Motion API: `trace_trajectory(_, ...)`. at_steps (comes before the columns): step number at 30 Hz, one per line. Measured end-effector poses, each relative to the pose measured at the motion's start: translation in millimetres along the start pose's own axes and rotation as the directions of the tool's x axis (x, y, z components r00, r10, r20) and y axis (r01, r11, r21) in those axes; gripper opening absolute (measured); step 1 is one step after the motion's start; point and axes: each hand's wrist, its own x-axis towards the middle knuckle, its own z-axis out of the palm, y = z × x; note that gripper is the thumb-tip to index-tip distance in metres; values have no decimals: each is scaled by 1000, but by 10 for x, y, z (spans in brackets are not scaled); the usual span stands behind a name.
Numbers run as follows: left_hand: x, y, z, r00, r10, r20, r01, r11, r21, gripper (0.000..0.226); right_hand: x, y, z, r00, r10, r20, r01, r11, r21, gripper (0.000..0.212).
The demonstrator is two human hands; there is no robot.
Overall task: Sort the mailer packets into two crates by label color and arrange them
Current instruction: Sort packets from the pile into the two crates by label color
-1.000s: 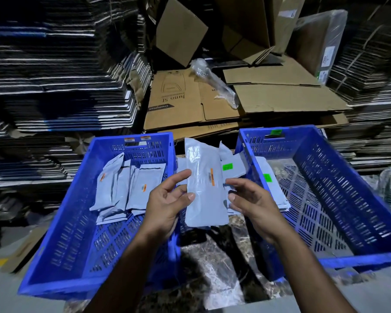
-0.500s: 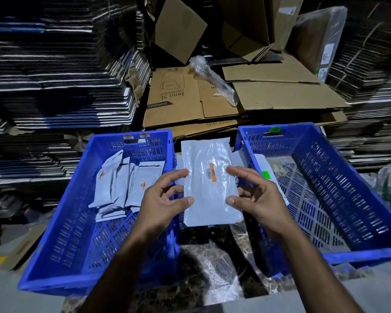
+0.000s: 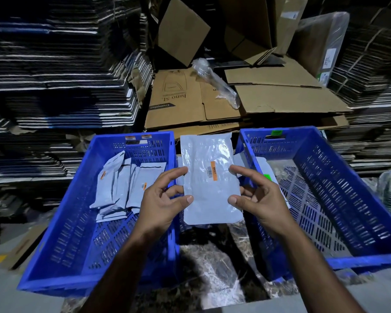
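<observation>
Right now you hold one mailer packet (image 3: 210, 179) up between the two blue crates, its long axis running away from you and its orange label (image 3: 213, 171) facing up near the middle. Your left hand (image 3: 161, 201) pinches the packet's left edge, thumb on the face and index finger (image 3: 180, 171) curled over higher up; your right hand (image 3: 261, 196) pinches the right edge the same way. Neither hand is wrapped round it, so the hold is light and at the edges only.

The left crate (image 3: 61, 256), tagged orange on its far rim, already carries a row of packets with orange labels (image 3: 127, 181). The right crate (image 3: 359, 222) wears a green tag (image 3: 277, 132). A few unsorted packets (image 3: 261, 162), one showing a green label (image 3: 266, 176), lie just behind your right hand, between the crates and over the right crate's near wall.

By its label, this packet likely belongs to your left, so the left hand is the nearer carrier. It lies roughly parallel to the row there.
</observation>
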Motion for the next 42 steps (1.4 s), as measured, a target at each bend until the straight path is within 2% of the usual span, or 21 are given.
trace_trajectory(3,-18,-44,-99,1000,-8,-19,8,999,-44,59,7,26,127,997,41,58,-41,999,6,58)
trace_trajectory(7,-94,-75,-317,995,-26,-98,23,999,-37,58,69,53,375,988,72,137,-52,988,-144,61)
trace_trajectory(10,-170,-95,-492,992,-49,-120,46,999,-21,58,177,91,559,984,79,158,-52,985,-165,60)
trace_trajectory(16,-297,-182,-1002,951,-100,-293,109,994,14,67,543,303,1096,980,148,130,-110,959,-261,57)
trace_trajectory(19,-348,-262,-1261,919,-131,-371,142,990,2,66,829,502,1392,979,192,68,-146,894,-423,60)
trace_trajectory(23,-386,-349,-1496,902,-160,-400,162,986,-29,66,1282,805,1839,961,268,65,-162,738,-655,68)
trace_trajectory(26,-386,-371,-1619,903,-164,-397,171,985,-18,68,1602,979,2107,948,314,46,-196,692,-695,67)
trace_trajectory(31,-383,-417,-1760,929,-118,-351,167,979,114,63,1845,1128,2193,947,320,3,-199,597,-777,59)
trace_trajectory(35,-280,-497,-1743,949,-127,-288,167,979,120,63,1632,1011,2041,984,164,-67,-165,721,-673,39)
trace_trajectory(38,-172,-560,-1602,966,-142,-215,172,977,128,65,1354,937,1766,980,18,-200,-129,819,-559,25)
trace_trajectory(40,-102,-611,-1460,976,-154,-156,172,979,110,66,1162,967,1513,952,7,-305,-166,851,-499,22)
trace_trajectory(42,-35,-661,-1291,980,-170,-100,180,979,100,66,956,1088,1232,914,46,-404,-260,829,-495,20)
